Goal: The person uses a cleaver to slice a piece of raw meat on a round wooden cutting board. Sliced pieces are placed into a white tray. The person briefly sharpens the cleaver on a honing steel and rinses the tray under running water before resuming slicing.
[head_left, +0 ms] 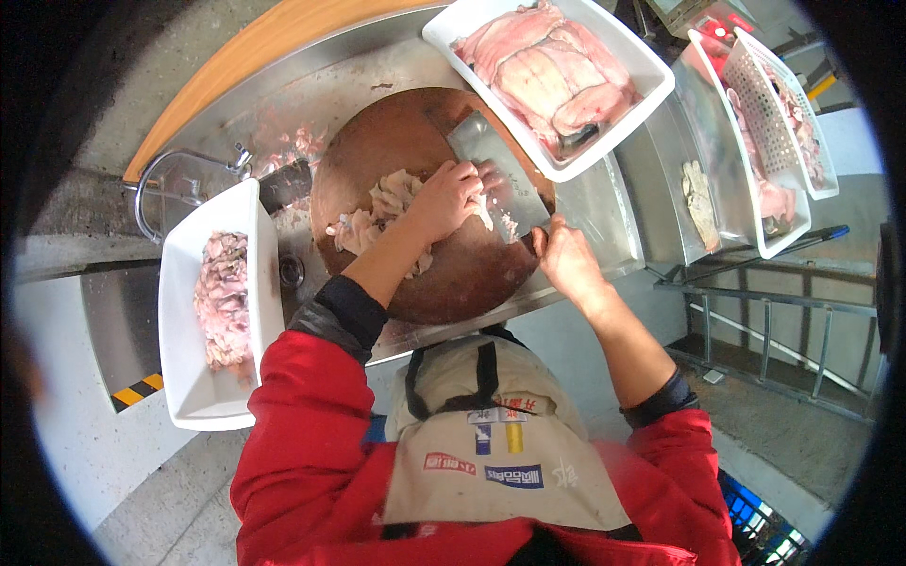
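Note:
On a round brown chopping board point(377, 141) lies a heap of pale raw meat point(363, 226). My left hand point(445, 200) is closed, pressing the right end of this meat beside a cleaver blade. The broad, shiny cleaver point(514, 184) is held in my right hand point(569, 257), whose fingers wrap round its dark handle near the board's right rim. Small pale scraps cling to the blade's face. How the fingertips of my left hand grip the meat is hidden.
A white tub point(174, 311) of cut pink meat stands left, near a curved metal tap point(142, 198). Another white tub point(651, 99) holds large pink slabs at the back. Right are more white baskets point(821, 174), a pale glove point(698, 203) and a metal ladder point(766, 340).

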`<action>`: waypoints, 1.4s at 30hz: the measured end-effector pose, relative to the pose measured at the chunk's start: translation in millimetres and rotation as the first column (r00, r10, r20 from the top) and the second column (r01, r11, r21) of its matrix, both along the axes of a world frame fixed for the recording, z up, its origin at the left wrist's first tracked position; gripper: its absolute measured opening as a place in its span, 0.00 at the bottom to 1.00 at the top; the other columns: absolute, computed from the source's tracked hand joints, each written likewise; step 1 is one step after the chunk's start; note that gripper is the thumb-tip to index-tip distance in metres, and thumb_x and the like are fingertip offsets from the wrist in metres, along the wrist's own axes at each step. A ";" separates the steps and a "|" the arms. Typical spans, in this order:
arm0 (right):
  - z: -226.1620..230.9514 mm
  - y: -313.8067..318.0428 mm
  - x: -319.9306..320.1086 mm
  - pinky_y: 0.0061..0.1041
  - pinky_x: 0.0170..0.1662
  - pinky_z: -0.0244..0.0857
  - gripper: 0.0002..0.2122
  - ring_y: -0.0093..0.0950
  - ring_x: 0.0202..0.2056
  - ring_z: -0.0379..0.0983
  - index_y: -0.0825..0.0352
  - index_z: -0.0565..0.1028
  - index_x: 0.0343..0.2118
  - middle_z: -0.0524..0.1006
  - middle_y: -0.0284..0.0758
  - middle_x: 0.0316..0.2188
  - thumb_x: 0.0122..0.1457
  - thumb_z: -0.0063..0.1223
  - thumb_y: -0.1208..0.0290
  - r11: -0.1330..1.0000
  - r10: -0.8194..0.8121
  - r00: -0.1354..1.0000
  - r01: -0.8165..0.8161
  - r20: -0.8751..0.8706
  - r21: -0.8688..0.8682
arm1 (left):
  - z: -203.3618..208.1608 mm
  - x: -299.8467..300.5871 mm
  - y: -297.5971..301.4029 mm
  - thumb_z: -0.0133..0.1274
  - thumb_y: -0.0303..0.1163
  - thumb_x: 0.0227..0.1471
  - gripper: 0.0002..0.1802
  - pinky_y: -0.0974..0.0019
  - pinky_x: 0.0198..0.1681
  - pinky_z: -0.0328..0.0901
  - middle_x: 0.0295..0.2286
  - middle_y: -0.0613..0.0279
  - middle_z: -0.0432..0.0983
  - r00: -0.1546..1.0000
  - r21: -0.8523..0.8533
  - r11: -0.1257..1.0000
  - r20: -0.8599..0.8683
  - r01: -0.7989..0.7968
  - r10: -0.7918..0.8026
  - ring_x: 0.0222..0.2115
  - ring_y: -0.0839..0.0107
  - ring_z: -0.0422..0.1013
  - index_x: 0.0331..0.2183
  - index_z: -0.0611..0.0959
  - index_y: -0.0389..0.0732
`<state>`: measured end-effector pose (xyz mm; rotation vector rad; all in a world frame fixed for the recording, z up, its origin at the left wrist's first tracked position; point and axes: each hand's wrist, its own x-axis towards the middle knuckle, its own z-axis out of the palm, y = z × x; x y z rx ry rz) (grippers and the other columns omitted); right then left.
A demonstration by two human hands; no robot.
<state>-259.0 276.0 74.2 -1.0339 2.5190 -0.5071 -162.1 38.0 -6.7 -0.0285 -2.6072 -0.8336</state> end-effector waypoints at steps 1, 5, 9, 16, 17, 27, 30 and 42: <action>1.9 -0.9 -0.3 0.55 0.36 0.73 0.16 0.61 0.31 0.78 0.79 0.71 0.39 0.78 0.62 0.25 0.68 0.51 0.65 1.000 0.002 1.000 -0.002 0.005 -0.002 | 0.3 0.3 -0.8 0.64 0.27 0.44 0.09 0.54 0.48 0.68 0.36 0.58 0.73 1.000 0.003 1.000 0.005 0.005 -0.005 0.40 0.53 0.72 0.30 0.81 0.39; 15.3 2.5 -2.1 0.55 0.37 0.73 0.15 0.61 0.31 0.78 0.78 0.72 0.39 0.78 0.62 0.26 0.68 0.51 0.65 0.999 -0.001 0.999 -0.001 0.040 0.042 | 3.0 3.0 4.2 0.62 0.27 0.47 0.07 0.54 0.50 0.68 0.38 0.60 0.74 1.000 0.009 1.000 0.010 -0.024 0.024 0.43 0.54 0.71 0.31 0.82 0.40; 29.2 10.5 -4.6 0.56 0.39 0.71 0.15 0.62 0.33 0.77 0.75 0.71 0.39 0.78 0.61 0.26 0.68 0.51 0.64 0.997 0.039 0.998 -0.042 0.059 0.062 | 4.7 7.7 13.4 0.61 0.28 0.49 0.06 0.53 0.52 0.67 0.40 0.60 0.75 0.990 -0.034 0.991 -0.068 -0.130 0.127 0.47 0.54 0.69 0.33 0.83 0.40; 22.4 23.1 0.5 0.58 0.38 0.71 0.14 0.63 0.30 0.76 0.74 0.72 0.38 0.78 0.61 0.25 0.68 0.51 0.63 0.992 0.024 0.999 -0.028 0.028 0.126 | -0.6 1.9 5.6 0.63 0.28 0.48 0.07 0.53 0.54 0.66 0.39 0.60 0.75 0.989 0.024 0.992 -0.072 -0.124 0.126 0.47 0.53 0.69 0.32 0.83 0.40; 18.8 21.5 -0.3 0.58 0.37 0.71 0.14 0.63 0.30 0.76 0.74 0.72 0.37 0.78 0.61 0.25 0.68 0.51 0.63 0.995 0.016 1.000 -0.018 0.021 0.102 | -1.6 0.5 3.8 0.63 0.28 0.47 0.07 0.53 0.54 0.66 0.39 0.60 0.75 0.989 0.028 0.993 -0.086 -0.117 0.119 0.46 0.53 0.69 0.32 0.83 0.40; -8.1 -38.0 -13.6 0.55 0.35 0.73 0.15 0.61 0.31 0.78 0.76 0.72 0.37 0.78 0.61 0.25 0.67 0.52 0.64 0.997 0.029 0.998 -0.034 -0.064 -0.074 | 2.1 0.6 1.5 0.61 0.33 0.50 0.06 0.54 0.53 0.65 0.39 0.62 0.76 0.999 -0.079 0.996 -0.003 -0.042 0.042 0.45 0.56 0.68 0.32 0.85 0.42; -13.6 -37.4 -11.6 0.53 0.34 0.74 0.16 0.60 0.29 0.78 0.77 0.71 0.36 0.78 0.60 0.23 0.67 0.51 0.64 0.999 0.024 0.999 -0.026 -0.047 -0.031 | 3.1 1.6 3.2 0.59 0.34 0.52 0.07 0.55 0.53 0.65 0.39 0.63 0.77 1.000 -0.162 0.986 -0.008 -0.029 0.028 0.44 0.57 0.67 0.32 0.86 0.43; -24.4 53.0 42.9 0.55 0.31 0.70 0.14 0.60 0.28 0.76 0.76 0.67 0.39 0.77 0.58 0.22 0.67 0.53 0.67 0.999 -0.028 1.000 0.028 -0.008 0.033 | -0.1 28.2 34.2 0.60 0.30 0.48 0.04 0.55 0.51 0.67 0.34 0.61 0.74 0.999 -0.058 0.998 -0.044 0.000 -0.002 0.44 0.56 0.68 0.28 0.82 0.43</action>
